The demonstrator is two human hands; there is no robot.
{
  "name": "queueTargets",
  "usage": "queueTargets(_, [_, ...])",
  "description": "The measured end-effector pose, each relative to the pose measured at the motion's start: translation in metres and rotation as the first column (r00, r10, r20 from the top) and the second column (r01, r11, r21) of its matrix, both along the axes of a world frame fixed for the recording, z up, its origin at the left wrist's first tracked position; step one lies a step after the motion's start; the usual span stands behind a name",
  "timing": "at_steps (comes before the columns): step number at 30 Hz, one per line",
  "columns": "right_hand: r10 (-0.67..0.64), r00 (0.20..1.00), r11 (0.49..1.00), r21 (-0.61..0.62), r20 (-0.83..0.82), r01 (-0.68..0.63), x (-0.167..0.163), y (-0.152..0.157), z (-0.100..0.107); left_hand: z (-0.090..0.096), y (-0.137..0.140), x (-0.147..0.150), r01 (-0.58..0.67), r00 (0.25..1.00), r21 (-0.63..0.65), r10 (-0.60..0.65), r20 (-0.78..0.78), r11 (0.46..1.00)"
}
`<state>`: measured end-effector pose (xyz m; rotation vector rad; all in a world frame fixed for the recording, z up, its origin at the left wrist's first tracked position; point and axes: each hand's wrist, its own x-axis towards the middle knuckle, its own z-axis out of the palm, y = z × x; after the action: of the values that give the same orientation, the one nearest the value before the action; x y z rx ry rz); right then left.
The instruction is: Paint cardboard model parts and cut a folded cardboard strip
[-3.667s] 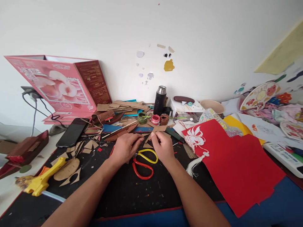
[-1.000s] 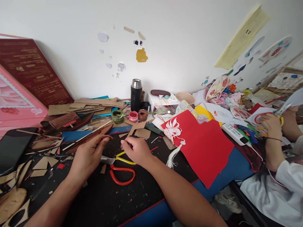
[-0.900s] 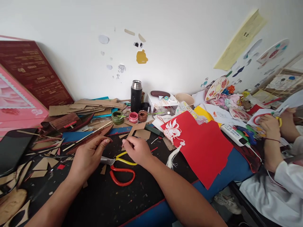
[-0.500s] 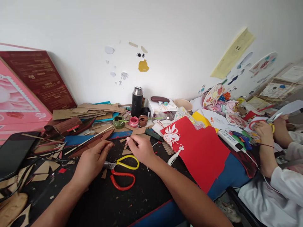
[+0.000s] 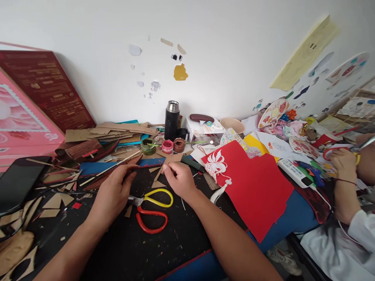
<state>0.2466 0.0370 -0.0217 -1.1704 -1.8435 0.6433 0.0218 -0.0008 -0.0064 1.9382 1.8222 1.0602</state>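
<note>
My left hand (image 5: pixel 115 190) hovers left of the scissors, its fingers bent and the thumb apart from the forefinger; nothing shows between them. Opposite it, my right hand (image 5: pixel 179 177) has its thumb and fingers pinched together. Whether something small is in that pinch is hidden. A narrow cardboard strip (image 5: pixel 158 174) lies right by its fingertips; I cannot tell if they touch it. Between my forearms, the scissors (image 5: pixel 155 212), with one yellow and one red handle, rest on the black mat (image 5: pixel 140 255). A brown boat-shaped piece (image 5: pixel 101 178) is behind my left hand.
Paint jars (image 5: pixel 168 146) and a black flask (image 5: pixel 172 121) stand by the wall. Red paper (image 5: pixel 254 187) with a white tassel lies right. Cardboard scraps (image 5: pixel 54 201) and a phone (image 5: pixel 20 183) are left. At far right, a co-worker's hand (image 5: pixel 342 162) holds scissors.
My left thumb and forefinger have parted from a pinch. My right hand stays pinched in nearly the same place. The view has shifted slightly.
</note>
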Motion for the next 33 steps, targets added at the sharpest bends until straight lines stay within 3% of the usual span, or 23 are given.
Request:
queueTargets(3, [-0.045,0.998,0.999,-0.013,-0.034,0.045,0.008,0.001,0.002,-0.002,0.000,0.002,0.058,0.997,0.044,-0.056,-0.047,0.997])
queueTargets(8, [-0.026,0.999,1.000,0.005,0.034,0.026,0.008,0.003,0.004,0.002,0.000,-0.001,0.092,0.996,-0.008,-0.092,0.004,0.996])
queueTargets(14, [-0.057,0.998,0.997,0.050,0.017,0.056,0.013,0.004,0.008,0.024,-0.004,-0.021,-0.107,0.993,0.007,0.106,0.057,0.994])
queueTargets(17, [-0.083,0.996,0.996,0.040,-0.032,0.084,0.017,0.007,0.008,0.030,-0.007,-0.029,-0.161,0.986,-0.058,0.163,0.033,0.985])
queueTargets(19, [-0.091,0.996,0.995,0.031,-0.022,0.091,0.018,0.007,0.008,0.030,-0.007,-0.030,-0.081,0.997,-0.122,0.081,-0.008,0.989])
queueTargets(21, [-0.079,0.997,0.997,0.024,0.007,0.079,0.017,0.006,0.009,0.025,-0.006,-0.030,0.107,0.992,-0.173,-0.117,-0.050,0.979])
queueTargets(23, [-0.060,0.998,0.998,0.018,0.032,0.060,0.016,0.005,0.010,0.018,-0.006,-0.026,0.306,0.939,-0.195,-0.329,-0.102,0.932])
queueTargets(25, [-0.056,0.997,0.998,0.018,0.048,0.055,0.015,0.004,0.011,0.013,-0.008,-0.020,0.418,0.878,-0.234,-0.456,-0.143,0.878])
queueTargets(28, [-0.053,0.996,0.998,0.040,0.070,0.050,0.014,0.002,0.011,0.009,-0.013,-0.006,0.460,0.827,-0.309,-0.528,-0.192,0.833])
queueTargets(33, [-0.025,0.993,0.996,0.090,0.112,0.015,0.012,0.001,0.009,0.009,-0.018,0.013,0.395,0.834,-0.335,-0.487,-0.259,0.856])
